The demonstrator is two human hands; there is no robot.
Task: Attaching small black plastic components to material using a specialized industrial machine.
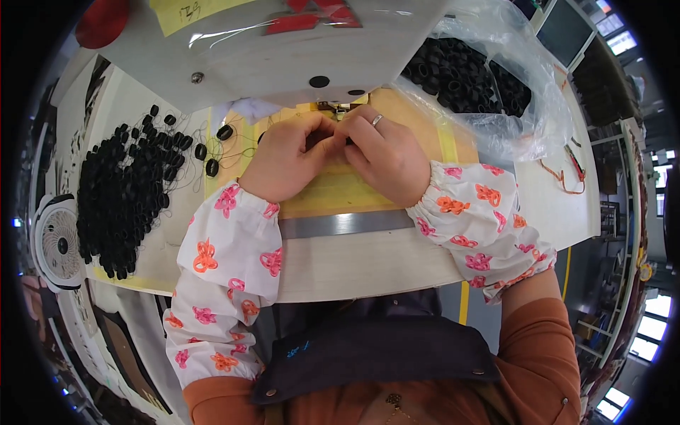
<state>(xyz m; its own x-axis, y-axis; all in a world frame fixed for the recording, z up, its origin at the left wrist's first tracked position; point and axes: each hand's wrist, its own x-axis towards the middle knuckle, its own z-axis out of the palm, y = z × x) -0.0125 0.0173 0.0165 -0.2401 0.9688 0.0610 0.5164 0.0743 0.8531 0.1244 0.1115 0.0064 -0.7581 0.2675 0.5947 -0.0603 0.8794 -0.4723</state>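
Note:
My left hand (283, 159) and my right hand (391, 154) meet in front of the presser foot (341, 108) of a sewing machine (262, 67). The fingers of both are pinched together, their tips touching. A dark bit shows between them, but the fingers hide most of it, so its kind cannot be told. Just left of my left hand, a few black fabric loops (212, 168) lie on the yellow-taped work plate (329, 193), with thin threads trailing from them. Farther left spreads a large heap of similar black loops (117, 198), strung with loose thread.
A clear plastic bag (535, 131) full of black tube-like pieces (453, 74) stands at the back right. Red-handled snips (576, 164) with an orange cord lie beyond it. A white fan (58, 241) sits at the table's left edge. The machine body overhangs the far side.

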